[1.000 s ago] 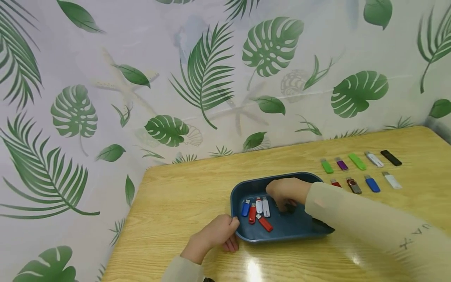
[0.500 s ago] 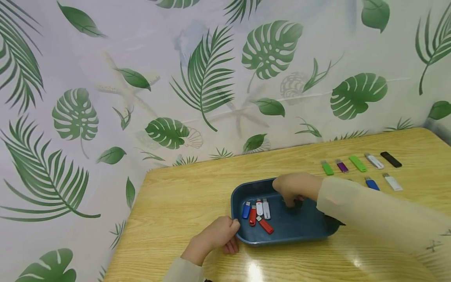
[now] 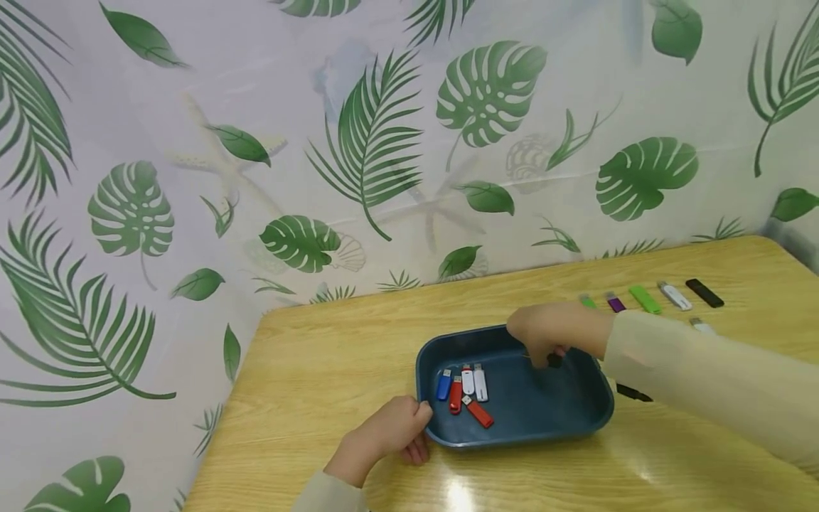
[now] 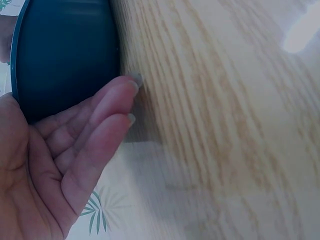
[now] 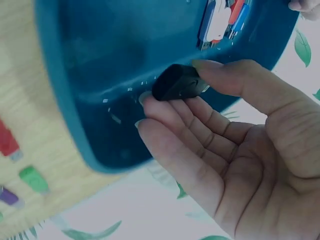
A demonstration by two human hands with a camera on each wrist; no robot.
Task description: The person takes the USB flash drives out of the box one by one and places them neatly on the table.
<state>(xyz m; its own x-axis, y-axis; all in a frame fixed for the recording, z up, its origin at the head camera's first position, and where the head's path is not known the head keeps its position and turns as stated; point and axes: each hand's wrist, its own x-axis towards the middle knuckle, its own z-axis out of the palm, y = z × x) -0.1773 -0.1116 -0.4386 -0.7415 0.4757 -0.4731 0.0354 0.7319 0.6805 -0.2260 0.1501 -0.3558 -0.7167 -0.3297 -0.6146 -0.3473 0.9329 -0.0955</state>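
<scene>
My right hand [image 3: 545, 333] is over the far right part of a dark blue plastic bin [image 3: 531, 409]. Between its thumb and fingers it pinches a black USB flash drive [image 5: 175, 82], seen plainly in the right wrist view. On the bin's left side, several more drives lie together: a blue flash drive [image 3: 444, 385], a red flash drive [image 3: 456, 395], two white ones and another red flash drive [image 3: 478, 412]. My left hand [image 3: 393, 430] grips the bin's near left rim, thumb on top and fingers against the outer wall.
Flash drives stand in rows on the wooden table [image 3: 333, 355] right of the bin, among them a black drive [image 3: 704, 292], a green drive [image 3: 644, 299] and a purple drive [image 3: 616, 302]. My right sleeve [image 3: 704, 377] covers some. A leaf-patterned cloth [image 3: 384, 142] hangs behind the table.
My right hand has shifted right within the bin, taking the black flash drive along, and its sleeve now covers more of the table drives. The left hand keeps its grip on the rim.
</scene>
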